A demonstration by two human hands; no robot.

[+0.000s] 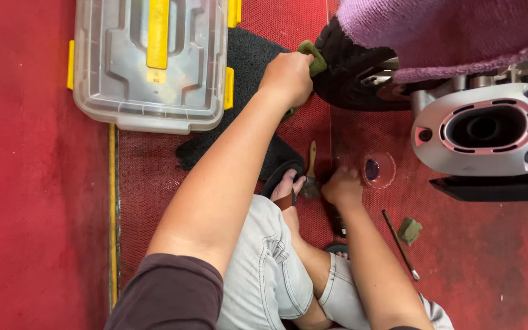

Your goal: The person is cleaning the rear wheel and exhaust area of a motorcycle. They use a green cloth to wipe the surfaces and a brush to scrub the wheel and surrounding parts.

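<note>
The person sits on the red floor (38, 201) beside a motorbike. The left hand (287, 76) is shut around a green sponge (313, 56) and presses it on the black tyre (349, 73). This looks like the scrubbing step: the tyre is being wiped clean.

The right hand (341, 187) is down on the floor, below the tyre. It rests by a small paintbrush (310, 174) that lies just beside it. I cannot tell if the fingers are curled around anything or just leaning on the floor.

A second green sponge (409, 230) lies below and right of the tyre, next to a thin stick brush (400, 243). A round clear lid (379, 169) sits under the tyre too. A clear box with yellow clips (151, 61) sits well to the left of the tyre.

I think the next wipe needs the left hand to keep a firm squeeze on the sponge and slide along the round edge of the tyre.

A pink cloth (447, 33) covers the top of the bike, so much of the tyre is hidden. The silver exhaust pipe (484, 131) blocks more. Most of the sponge is tucked behind the fingers. The bike is cut off at the edge.
</note>
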